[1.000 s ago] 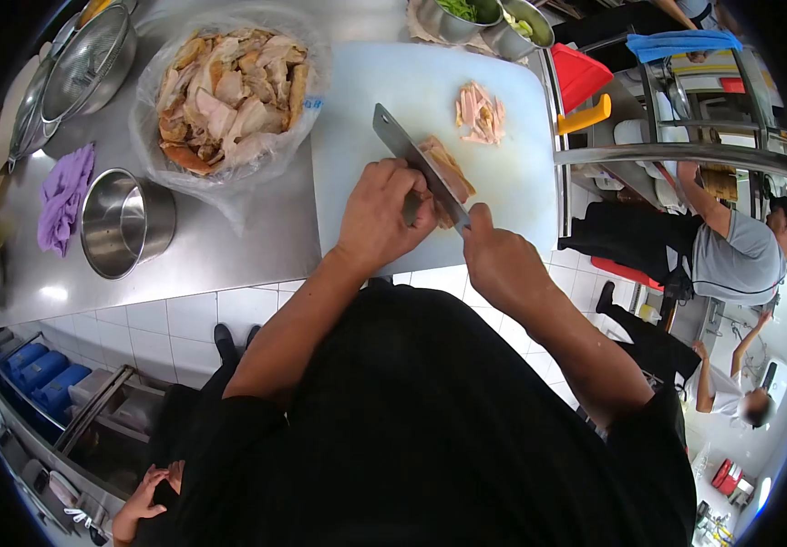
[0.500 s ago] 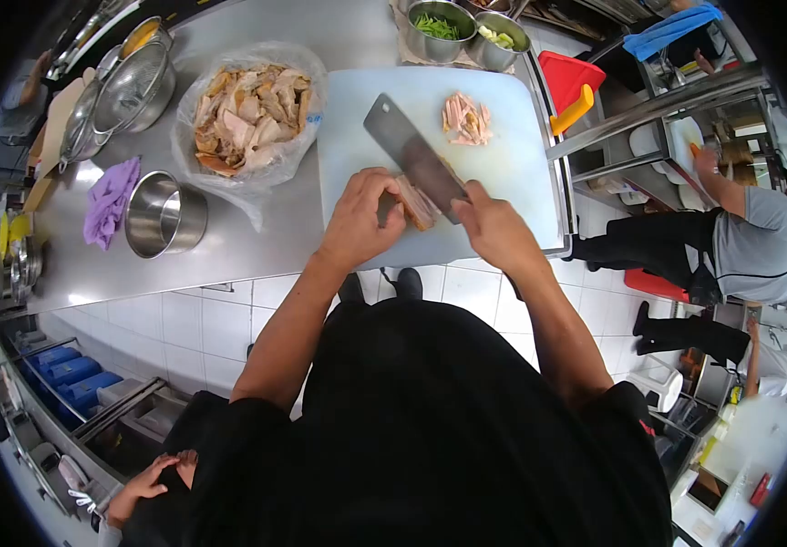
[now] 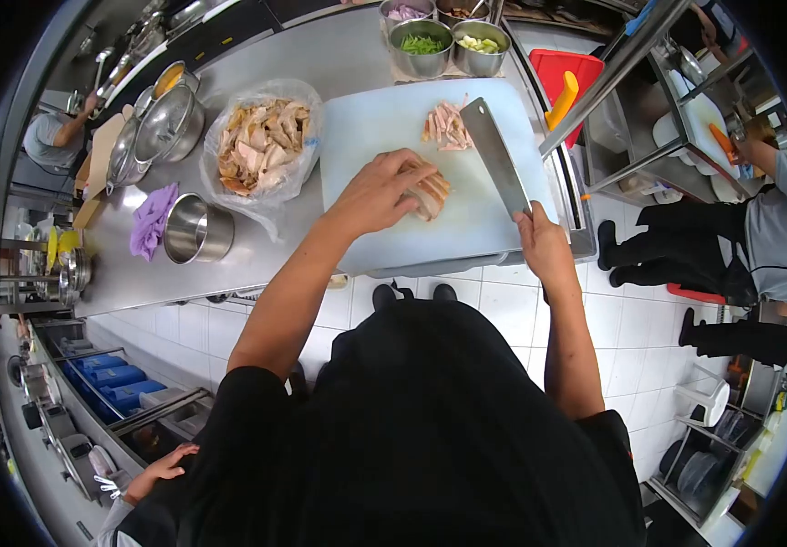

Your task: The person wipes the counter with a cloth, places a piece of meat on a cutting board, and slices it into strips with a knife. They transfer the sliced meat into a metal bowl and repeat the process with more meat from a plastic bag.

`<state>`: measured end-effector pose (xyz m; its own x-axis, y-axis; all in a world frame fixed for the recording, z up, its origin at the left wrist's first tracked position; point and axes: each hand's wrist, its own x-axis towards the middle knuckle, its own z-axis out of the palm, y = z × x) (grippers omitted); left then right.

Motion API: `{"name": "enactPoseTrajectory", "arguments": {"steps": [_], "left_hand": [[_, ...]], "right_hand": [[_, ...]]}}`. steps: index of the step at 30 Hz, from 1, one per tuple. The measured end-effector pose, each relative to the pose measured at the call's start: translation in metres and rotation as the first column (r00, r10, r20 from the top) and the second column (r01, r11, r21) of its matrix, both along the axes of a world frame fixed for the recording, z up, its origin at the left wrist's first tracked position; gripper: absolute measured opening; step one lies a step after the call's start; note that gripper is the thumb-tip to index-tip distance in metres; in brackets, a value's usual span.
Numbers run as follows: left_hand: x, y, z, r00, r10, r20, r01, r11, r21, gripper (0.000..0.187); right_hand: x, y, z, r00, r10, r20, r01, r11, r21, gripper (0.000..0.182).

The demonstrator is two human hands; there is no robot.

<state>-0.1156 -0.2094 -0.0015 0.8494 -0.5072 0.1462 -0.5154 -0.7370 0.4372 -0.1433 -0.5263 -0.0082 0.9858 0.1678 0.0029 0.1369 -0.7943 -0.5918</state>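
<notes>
My left hand (image 3: 377,193) rests on a piece of cooked meat (image 3: 432,193) in the middle of the white cutting board (image 3: 384,118). My right hand (image 3: 542,242) grips the handle of a cleaver (image 3: 495,155), whose blade is lifted off to the right of the meat, pointing away from me. A small pile of sliced meat strips (image 3: 446,125) lies at the far side of the board.
A plastic bag of cooked meat pieces (image 3: 264,139) sits left of the board, with a steel pot (image 3: 196,229), a purple cloth (image 3: 152,219) and strainers (image 3: 164,123) beyond. Steel bowls of vegetables (image 3: 422,42) stand behind. People work at the right and lower left.
The cleaver has left the meat and swung out to the right. My left hand stays on the meat, fingers now spread over it. The view has tilted upward.
</notes>
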Motion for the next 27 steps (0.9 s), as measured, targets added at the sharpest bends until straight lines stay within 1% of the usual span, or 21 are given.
{"name": "enactPoseTrajectory", "arguments": {"steps": [2,5,8,11,14,17,20,23,26,27], "left_hand": [[0.007,-0.003,0.003,1.0,-0.019,0.006,0.019,0.998,0.055,0.07],[0.011,-0.005,0.003,0.994,-0.085,0.074,0.072,0.984,0.162,0.067],[0.012,-0.01,0.012,0.997,-0.077,0.015,0.074,0.986,0.152,0.059],[0.009,-0.009,0.014,0.999,-0.055,-0.003,0.055,0.992,0.117,0.054],[0.006,-0.006,0.013,0.997,-0.066,0.03,0.062,0.993,0.097,0.055],[0.0,-0.006,0.016,0.998,-0.045,0.033,0.041,0.992,0.117,0.058],[-0.011,-0.004,0.01,1.0,-0.02,-0.024,0.022,0.997,0.079,0.053],[-0.016,0.004,0.004,0.996,-0.063,0.057,0.057,0.992,0.112,0.047],[-0.014,0.009,0.009,0.995,0.049,0.085,-0.059,0.991,0.12,0.043],[-0.01,0.01,0.012,0.998,0.031,0.054,-0.039,0.987,0.156,0.044]], "right_hand": [[0.003,0.001,-0.004,0.999,-0.016,0.033,0.014,0.998,0.053,0.031],[0.006,0.0,-0.01,0.998,-0.005,0.065,0.005,1.0,-0.008,0.031],[0.004,0.0,-0.004,0.999,-0.009,0.034,0.011,0.999,-0.053,0.032],[0.004,-0.003,-0.017,0.998,-0.023,0.052,0.023,1.0,0.015,0.032],[-0.001,-0.003,-0.021,0.995,-0.066,0.076,0.054,0.987,0.153,0.033],[-0.004,-0.003,-0.016,0.995,-0.086,0.044,0.078,0.983,0.167,0.033],[-0.003,-0.004,-0.01,0.998,-0.068,-0.01,0.068,0.99,0.123,0.034],[-0.002,-0.004,-0.004,0.999,-0.046,-0.021,0.048,0.995,0.087,0.035],[0.002,-0.004,-0.007,0.999,-0.038,0.031,0.036,0.997,0.066,0.035],[0.004,-0.003,-0.006,0.999,-0.041,0.016,0.04,0.998,0.052,0.035]]}}
